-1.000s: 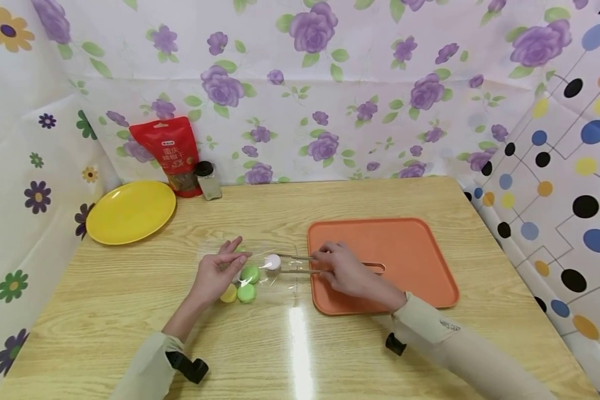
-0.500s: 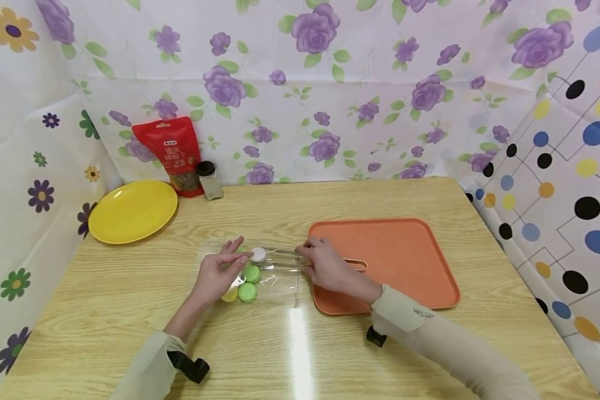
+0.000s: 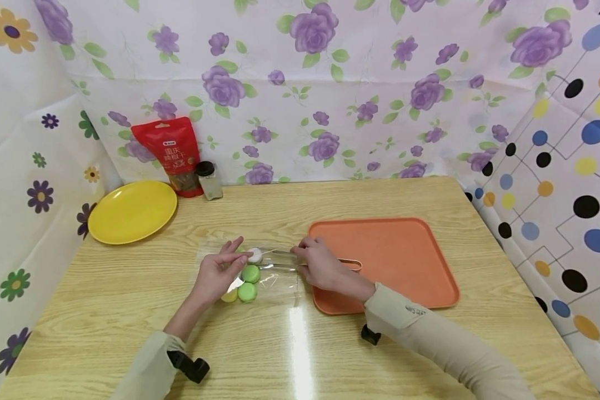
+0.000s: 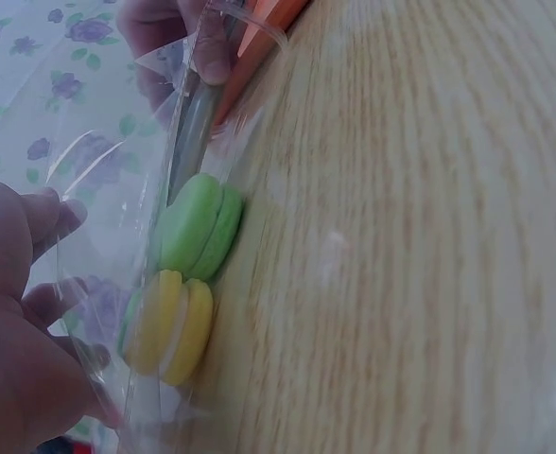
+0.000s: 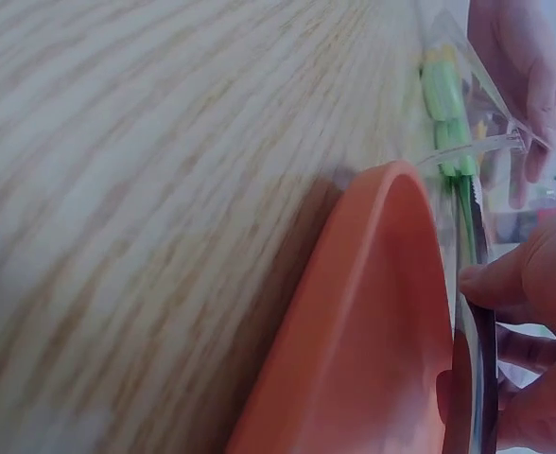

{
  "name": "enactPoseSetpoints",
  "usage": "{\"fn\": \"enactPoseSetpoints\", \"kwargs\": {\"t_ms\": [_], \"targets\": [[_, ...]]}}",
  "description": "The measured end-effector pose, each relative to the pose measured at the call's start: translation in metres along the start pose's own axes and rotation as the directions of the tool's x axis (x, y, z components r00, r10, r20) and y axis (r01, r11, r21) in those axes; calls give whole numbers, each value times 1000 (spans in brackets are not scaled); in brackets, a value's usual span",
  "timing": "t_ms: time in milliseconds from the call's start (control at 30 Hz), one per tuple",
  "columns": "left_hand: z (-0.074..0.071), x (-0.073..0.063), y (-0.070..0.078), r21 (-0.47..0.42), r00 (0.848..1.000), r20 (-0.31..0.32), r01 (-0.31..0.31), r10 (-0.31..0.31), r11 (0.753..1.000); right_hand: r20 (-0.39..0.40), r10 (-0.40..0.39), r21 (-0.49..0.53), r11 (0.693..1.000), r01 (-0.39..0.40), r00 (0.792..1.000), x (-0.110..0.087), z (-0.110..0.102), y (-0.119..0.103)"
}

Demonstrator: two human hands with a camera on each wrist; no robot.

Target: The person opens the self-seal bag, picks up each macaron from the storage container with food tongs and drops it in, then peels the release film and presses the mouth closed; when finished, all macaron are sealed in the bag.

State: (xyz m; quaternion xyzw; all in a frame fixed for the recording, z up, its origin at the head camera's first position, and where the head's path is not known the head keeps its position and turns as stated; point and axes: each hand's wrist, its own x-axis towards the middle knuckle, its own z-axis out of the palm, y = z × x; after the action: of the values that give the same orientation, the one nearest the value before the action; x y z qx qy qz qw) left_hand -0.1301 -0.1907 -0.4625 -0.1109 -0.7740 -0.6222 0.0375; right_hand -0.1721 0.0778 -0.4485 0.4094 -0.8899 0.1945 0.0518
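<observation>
My left hand (image 3: 217,276) pinches the upper film of a clear plastic bag (image 3: 282,284) between thumb and forefinger, lifting it. Metal tongs (image 3: 354,264) are held in my right hand (image 3: 322,266), their tips inside the bag. At those tips lies a white macaron (image 3: 255,255), partly behind my left fingertips; whether the tongs still squeeze it I cannot tell. Green macarons (image 3: 248,291) and a yellow macaron (image 3: 229,294) lie in the bag. In the left wrist view, the yellow macaron (image 4: 183,326) stands beside a green macaron (image 4: 202,227) under the film.
An orange tray (image 3: 405,255) lies right of the bag, beneath my right hand. At the back left are a yellow plate (image 3: 132,212), a red pouch (image 3: 169,147) and a black-capped jar (image 3: 210,182). Patterned cloth hangs behind and at both sides of the wooden table (image 3: 260,355).
My right hand has moved left, carrying the white macaron with the tongs from near the bag's mouth deeper inside, beside the green ones. My left hand has stayed in place.
</observation>
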Motion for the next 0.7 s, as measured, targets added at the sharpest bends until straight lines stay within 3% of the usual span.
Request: {"fn": "enactPoseSetpoints", "kwargs": {"t_ms": [400, 700], "targets": [[1, -1, 1, 3, 1000, 5, 18, -18, 1000, 32, 28, 56, 998, -29, 999, -6, -7, 1], [-1, -2, 3, 3, 999, 3, 35, -35, 999, 53, 79, 108, 991, -84, 995, -38, -31, 10]]}}
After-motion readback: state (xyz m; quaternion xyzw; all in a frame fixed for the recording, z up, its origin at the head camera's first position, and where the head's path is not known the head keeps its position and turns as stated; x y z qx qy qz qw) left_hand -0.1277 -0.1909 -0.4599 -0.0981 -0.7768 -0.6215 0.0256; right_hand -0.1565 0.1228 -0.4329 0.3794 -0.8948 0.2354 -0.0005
